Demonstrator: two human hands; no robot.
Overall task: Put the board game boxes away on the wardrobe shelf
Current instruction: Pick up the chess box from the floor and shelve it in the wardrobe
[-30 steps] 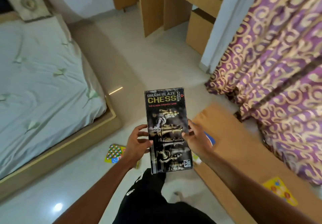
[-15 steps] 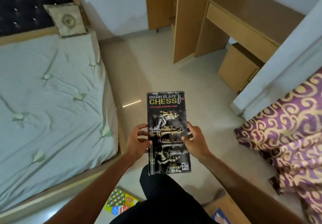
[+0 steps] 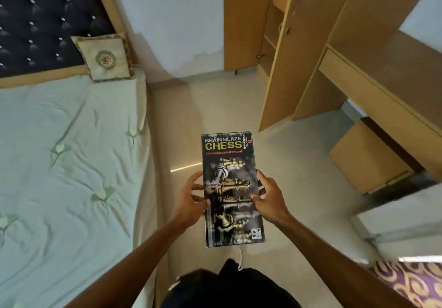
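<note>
Holding a black cardboard chess box (image 3: 230,188) upright between both hands, above the pale glossy floor (image 3: 227,106).

Gripping its long edges at mid-height: left hand (image 3: 189,200) with fingers curled to the left edge and thumb on the printed front, right hand (image 3: 270,197) clasping the right edge likewise. Flanked by a large bed with a pale green sheet (image 3: 67,164) on the left and an open light-wood wardrobe (image 3: 287,56) ahead to the right, next to a matching wood bench (image 3: 382,75); farther off, a dark tufted headboard (image 3: 35,20) with a small cream cushion (image 3: 105,56) leaning on it; lower right, a purple-and-gold curtain (image 3: 411,281).

Bed (image 3: 59,164) with pale sheet, cushion (image 3: 105,57), wooden desk (image 3: 382,73), purple curtain (image 3: 411,281)
</note>
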